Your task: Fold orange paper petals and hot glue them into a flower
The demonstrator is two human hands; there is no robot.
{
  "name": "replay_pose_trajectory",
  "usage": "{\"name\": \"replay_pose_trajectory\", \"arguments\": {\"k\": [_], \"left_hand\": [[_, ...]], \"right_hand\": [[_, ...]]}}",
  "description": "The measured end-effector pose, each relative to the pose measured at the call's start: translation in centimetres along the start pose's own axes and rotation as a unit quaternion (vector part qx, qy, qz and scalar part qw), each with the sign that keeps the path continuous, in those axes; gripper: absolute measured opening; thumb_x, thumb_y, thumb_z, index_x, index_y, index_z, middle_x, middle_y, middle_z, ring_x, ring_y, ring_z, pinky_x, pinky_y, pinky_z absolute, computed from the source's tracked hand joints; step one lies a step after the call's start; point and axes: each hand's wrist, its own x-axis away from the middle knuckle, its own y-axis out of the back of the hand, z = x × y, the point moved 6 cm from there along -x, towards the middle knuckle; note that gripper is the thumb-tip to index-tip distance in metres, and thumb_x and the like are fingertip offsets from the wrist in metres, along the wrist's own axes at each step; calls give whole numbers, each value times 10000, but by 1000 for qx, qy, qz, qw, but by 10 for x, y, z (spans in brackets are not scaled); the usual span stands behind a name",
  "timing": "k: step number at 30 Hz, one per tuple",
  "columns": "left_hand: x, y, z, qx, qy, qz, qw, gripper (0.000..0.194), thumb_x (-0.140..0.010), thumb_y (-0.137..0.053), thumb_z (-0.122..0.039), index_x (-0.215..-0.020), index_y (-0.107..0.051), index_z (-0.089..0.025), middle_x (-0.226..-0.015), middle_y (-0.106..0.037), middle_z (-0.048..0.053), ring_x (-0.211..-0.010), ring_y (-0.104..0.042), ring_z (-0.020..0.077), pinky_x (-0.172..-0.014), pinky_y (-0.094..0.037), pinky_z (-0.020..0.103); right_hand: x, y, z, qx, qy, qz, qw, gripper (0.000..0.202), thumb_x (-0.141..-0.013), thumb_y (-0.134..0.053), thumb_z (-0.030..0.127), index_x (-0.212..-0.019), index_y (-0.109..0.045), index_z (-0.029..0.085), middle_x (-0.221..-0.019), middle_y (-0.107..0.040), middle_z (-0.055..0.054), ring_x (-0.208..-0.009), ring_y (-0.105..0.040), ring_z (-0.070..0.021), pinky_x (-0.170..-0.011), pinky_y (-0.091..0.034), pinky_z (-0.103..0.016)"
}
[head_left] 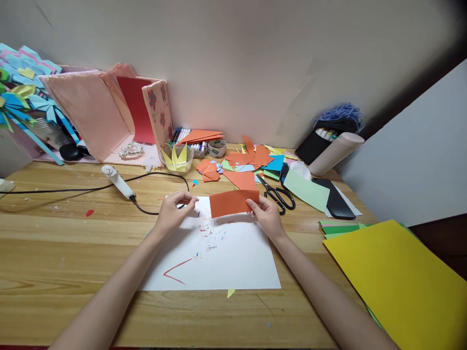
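White sheet flat on table. Above its far part, orange strip, long axis left-right, right end slightly higher, toward the scissors. Right hand pinches that end, thumb in front. Left hand beside the strip, apart, fingertips bunched near the thumb; cannot tell if pressed together. Scissors beyond the sheet, blades pointing far-left.
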Motion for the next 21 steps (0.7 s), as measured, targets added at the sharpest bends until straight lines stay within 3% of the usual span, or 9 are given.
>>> {"name": "replay_pose_trajectory", "arguments": {"k": [4, 7, 14, 21], "left_hand": [[4, -15, 3, 83, 59, 60, 993, 316, -757, -550, -414, -886, -657, -146, -961, -680, 96, -873, -622, 205, -774, -483, 306], [13, -32, -3, 88, 78, 104, 988, 296, -739, -567, -404, -844, -677, -150, -902, -695, 78, -849, -625, 216, -734, -484, 294], [16, -36, 2, 60, 115, 82, 988, 211, -696, -572, -319, -683, -685, -141, -722, -690, 44, -703, -620, 194, -628, -470, 266], [10, -28, 18, 153, 182, 58, 970, 197, -633, -625, -312, -662, -640, -118, -629, -666, 52, -583, -632, 183, -583, -529, 310]], "right_hand": [[8, -15, 3, 7, -13, 57, 998, 308, -764, -573, 454, -671, -578, 160, -526, -515, 15, -502, -481, -124, -495, -375, -240], [18, -31, 9, 14, -15, 97, 995, 320, -777, -554, 450, -624, -550, 169, -514, -498, 15, -496, -467, -123, -492, -367, -239], [19, -36, 9, 1, -15, 105, 994, 300, -788, -549, 410, -612, -557, 167, -521, -483, 15, -502, -444, -113, -489, -353, -229], [7, -16, 3, -48, -42, 47, 997, 309, -736, -604, 453, -752, -616, 145, -603, -530, -4, -477, -461, -102, -468, -393, -234]]}}
